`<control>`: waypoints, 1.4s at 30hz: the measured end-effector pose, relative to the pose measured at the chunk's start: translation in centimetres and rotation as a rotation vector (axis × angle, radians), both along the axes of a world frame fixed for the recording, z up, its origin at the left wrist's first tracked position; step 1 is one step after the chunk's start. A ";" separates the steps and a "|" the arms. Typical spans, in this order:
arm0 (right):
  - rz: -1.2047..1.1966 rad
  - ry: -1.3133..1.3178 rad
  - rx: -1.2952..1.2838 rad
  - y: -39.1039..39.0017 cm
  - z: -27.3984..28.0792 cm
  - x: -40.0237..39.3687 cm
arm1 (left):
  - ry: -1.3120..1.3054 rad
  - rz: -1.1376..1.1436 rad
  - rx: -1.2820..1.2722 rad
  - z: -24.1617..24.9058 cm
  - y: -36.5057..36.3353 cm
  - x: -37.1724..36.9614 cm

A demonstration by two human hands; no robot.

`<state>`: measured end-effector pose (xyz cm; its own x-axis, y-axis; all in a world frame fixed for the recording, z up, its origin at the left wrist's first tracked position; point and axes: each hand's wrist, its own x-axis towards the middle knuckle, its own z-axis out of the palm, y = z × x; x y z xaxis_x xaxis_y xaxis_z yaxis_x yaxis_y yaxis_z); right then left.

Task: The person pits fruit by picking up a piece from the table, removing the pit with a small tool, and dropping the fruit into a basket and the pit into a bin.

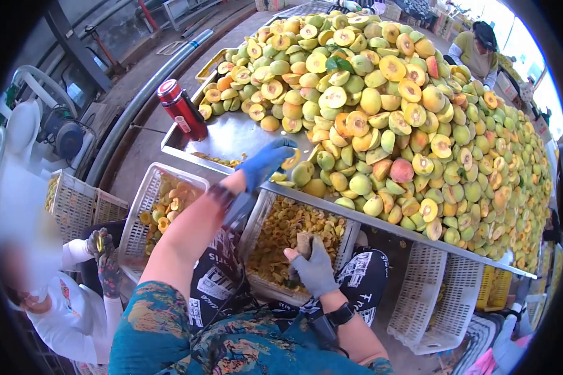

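Observation:
My left hand [266, 164], in a blue glove, reaches over the metal table's edge and pinches a halved yellow-green fruit [290, 160] beside the big fruit pile [381, 106]. My right hand [314, 270], in a grey fingerless glove, is closed round a small tan-handled tool [303, 245]; the tool's working end cannot be made out. It is above a white crate [256, 219] between my knees, filled with small brown and yellow fruit pieces [294, 228]. Another white crate [131, 219] with peach-coloured fruit halves stands under my left forearm.
A red flask [182, 111] stands on the metal table [228, 134]. A co-worker in white [75, 312] sits at the left with gloved hands near the crate. Another person [475, 53] is behind the pile. Empty-looking white crates [419, 294] and a yellow crate [494, 289] stand at the right.

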<state>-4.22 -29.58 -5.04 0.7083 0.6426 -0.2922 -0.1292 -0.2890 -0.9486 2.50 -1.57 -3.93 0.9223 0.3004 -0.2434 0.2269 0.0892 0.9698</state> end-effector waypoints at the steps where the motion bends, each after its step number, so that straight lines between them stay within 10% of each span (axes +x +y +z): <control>1: 0.018 -0.070 -0.026 0.2 -0.2 -0.1 | -0.073 -0.008 -0.151 0.6 -0.7 -2.3; 3: 0.045 0.062 0.027 0.4 2.8 -0.7 | -0.214 -0.028 -0.425 1.3 -2.2 -6.6; 4: 0.058 0.197 0.073 0.6 4.2 -1.1 | -0.245 -0.040 0.024 2.3 -3.8 -8.7; 6: 0.103 -0.048 0.101 0.7 3.7 -2.3 | -0.255 0.091 -0.038 5.6 -7.5 -12.3; 7: 0.123 -0.120 0.133 0.8 4.8 -2.7 | -0.313 0.145 -0.630 5.7 -8.2 -13.5; 8: 0.141 -0.193 0.164 0.9 6.1 -3.1 | -0.316 0.149 -0.634 6.0 -9.1 -14.7; 10: 0.153 -0.232 0.150 1.1 8.2 -4.2 | -0.339 0.155 0.050 7.8 -11.5 -16.9; 12: 0.190 -0.159 0.142 1.2 8.9 -5.0 | -0.362 0.172 -0.227 8.1 -12.6 -18.3; 29: 0.278 -0.412 0.283 0.5 9.6 -8.9 | -0.476 0.309 0.190 10.3 -16.4 -23.7; 42: 0.727 0.284 0.016 -1.5 13.0 -6.5 | -0.543 -0.111 -0.008 10.6 -12.7 -22.7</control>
